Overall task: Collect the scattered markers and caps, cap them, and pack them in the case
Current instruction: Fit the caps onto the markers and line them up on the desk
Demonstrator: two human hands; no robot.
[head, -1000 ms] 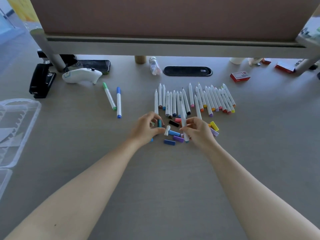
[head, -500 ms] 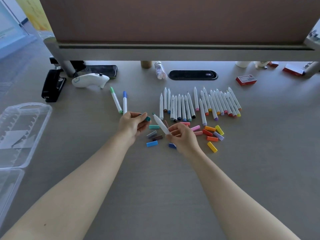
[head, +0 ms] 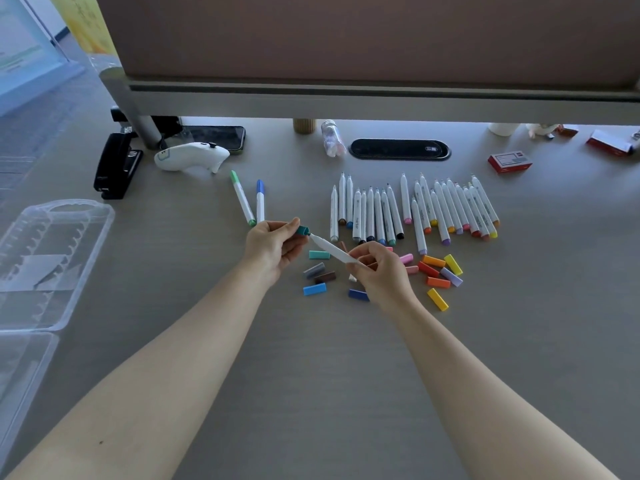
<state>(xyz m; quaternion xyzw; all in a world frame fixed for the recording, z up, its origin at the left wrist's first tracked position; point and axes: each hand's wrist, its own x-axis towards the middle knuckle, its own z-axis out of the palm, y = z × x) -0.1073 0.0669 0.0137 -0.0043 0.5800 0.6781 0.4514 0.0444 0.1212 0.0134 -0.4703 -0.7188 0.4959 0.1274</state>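
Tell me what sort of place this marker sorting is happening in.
Most likely an office desk: a partition screen stands along the back of the desk, which has a cable port set into it, and a black stapler lies at the left.

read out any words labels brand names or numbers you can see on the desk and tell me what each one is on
"marker": seems to run along the barrel of a white marker in the row; small, so not certain.
Other marker barrels: dark print, too small to read.
Red box: white label with print, blurred.
Black oval desk grommet: small white mark, unreadable.
White handheld device: outlined badge, no legible text.
Board at far left: green lines, too blurred.
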